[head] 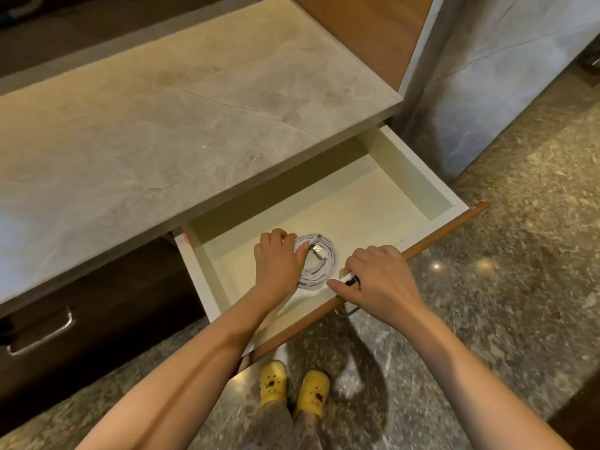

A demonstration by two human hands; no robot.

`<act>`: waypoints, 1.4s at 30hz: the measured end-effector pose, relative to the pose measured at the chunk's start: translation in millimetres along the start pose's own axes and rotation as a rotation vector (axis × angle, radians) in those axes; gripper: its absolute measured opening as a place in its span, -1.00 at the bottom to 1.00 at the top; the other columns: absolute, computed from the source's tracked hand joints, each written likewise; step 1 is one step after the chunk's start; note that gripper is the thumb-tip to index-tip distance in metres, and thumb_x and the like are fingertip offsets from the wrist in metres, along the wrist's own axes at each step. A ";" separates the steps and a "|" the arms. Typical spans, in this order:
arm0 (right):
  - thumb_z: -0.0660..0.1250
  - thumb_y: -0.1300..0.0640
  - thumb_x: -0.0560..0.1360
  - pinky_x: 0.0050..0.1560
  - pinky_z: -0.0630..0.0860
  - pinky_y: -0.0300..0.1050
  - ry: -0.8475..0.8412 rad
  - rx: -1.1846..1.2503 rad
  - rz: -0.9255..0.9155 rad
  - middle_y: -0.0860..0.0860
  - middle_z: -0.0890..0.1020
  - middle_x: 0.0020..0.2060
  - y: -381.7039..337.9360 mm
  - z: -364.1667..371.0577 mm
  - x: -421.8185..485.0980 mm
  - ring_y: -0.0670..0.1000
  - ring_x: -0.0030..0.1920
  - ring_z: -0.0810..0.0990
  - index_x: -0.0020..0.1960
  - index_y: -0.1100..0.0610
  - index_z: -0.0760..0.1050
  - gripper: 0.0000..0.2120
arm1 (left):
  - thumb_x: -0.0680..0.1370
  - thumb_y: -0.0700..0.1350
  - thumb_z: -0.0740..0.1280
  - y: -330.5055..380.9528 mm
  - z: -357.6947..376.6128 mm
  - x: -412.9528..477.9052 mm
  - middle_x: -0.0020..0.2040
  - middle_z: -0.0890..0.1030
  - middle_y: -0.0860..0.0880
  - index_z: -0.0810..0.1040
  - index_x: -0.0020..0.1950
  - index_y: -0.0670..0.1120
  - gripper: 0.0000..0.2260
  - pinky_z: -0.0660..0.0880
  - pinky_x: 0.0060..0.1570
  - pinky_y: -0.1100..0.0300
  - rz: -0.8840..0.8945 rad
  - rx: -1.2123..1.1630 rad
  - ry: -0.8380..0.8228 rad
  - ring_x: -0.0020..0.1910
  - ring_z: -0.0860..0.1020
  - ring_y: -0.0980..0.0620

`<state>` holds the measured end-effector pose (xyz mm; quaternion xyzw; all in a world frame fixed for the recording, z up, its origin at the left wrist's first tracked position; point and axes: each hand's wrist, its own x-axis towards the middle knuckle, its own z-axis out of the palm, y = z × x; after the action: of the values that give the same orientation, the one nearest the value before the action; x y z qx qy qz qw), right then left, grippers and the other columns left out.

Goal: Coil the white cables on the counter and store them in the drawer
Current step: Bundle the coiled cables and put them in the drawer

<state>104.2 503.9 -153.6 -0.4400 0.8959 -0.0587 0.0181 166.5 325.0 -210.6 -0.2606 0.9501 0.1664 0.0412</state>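
Observation:
A coil of white cable [319,266] with a USB plug on top lies on the floor of the open drawer [418,186], near its front left. My left hand [279,259] is inside the drawer, fingers curled round the coil's left side. My right hand [378,277] grips the drawer's wooden front edge [448,227], thumb on the inner rim, beside a small dark and white object under the fingers. The grey stone counter [156,134] above shows no cables.
The drawer sticks out over a speckled stone floor [506,287]. A dark lower drawer with a metal handle [42,332] sits at the left. A marble-look panel [506,69] stands right of the counter. My feet in yellow clogs [292,388] stand below the drawer front.

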 end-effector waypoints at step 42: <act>0.03 0.43 0.57 -0.02 0.47 -0.29 -0.014 1.764 0.921 -0.02 0.58 0.09 -86.4 32.1 138.9 -0.15 -0.07 0.54 0.41 0.15 0.34 -0.54 | 0.52 0.35 -0.13 -72.5 -134.1 41.4 0.56 -0.18 -0.10 -0.16 0.54 -0.09 -0.26 -0.26 0.46 -0.02 0.102 0.225 0.006 0.52 -0.22 -0.04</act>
<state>89.8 338.8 -172.4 0.1216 0.6148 -0.6885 0.3649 168.9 201.0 -112.6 -0.2063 0.9749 0.0599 0.0588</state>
